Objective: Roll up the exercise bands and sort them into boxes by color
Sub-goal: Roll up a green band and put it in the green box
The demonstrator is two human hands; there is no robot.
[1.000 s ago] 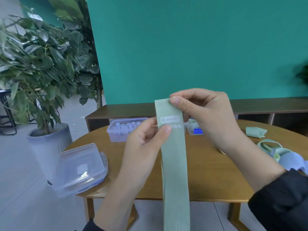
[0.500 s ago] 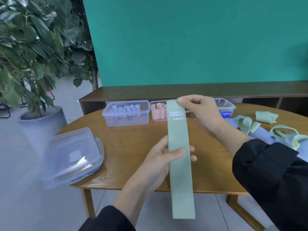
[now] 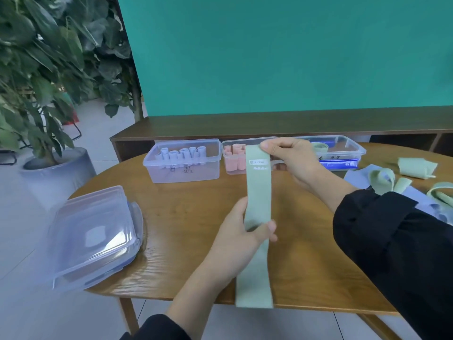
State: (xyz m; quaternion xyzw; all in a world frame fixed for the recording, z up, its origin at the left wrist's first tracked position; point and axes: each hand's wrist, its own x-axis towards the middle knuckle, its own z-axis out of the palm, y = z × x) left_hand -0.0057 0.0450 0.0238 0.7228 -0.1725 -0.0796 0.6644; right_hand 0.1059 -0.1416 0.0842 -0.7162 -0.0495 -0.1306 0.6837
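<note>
Green band (image 3: 257, 192), unreadable white label, both hands pinching

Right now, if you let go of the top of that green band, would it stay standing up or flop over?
It would probably flop. The green band looks thin and soft; its lower end hangs limp past the table edge below the left hand. It seems light, since the right hand merely pinches the top.

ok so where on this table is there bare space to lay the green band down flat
Bare wood lies between the stacked lids at the left edge and the green band, in front of the box of pale blue rolls. There is more beneath the right hand. The right end is crowded with loose bands.
</note>
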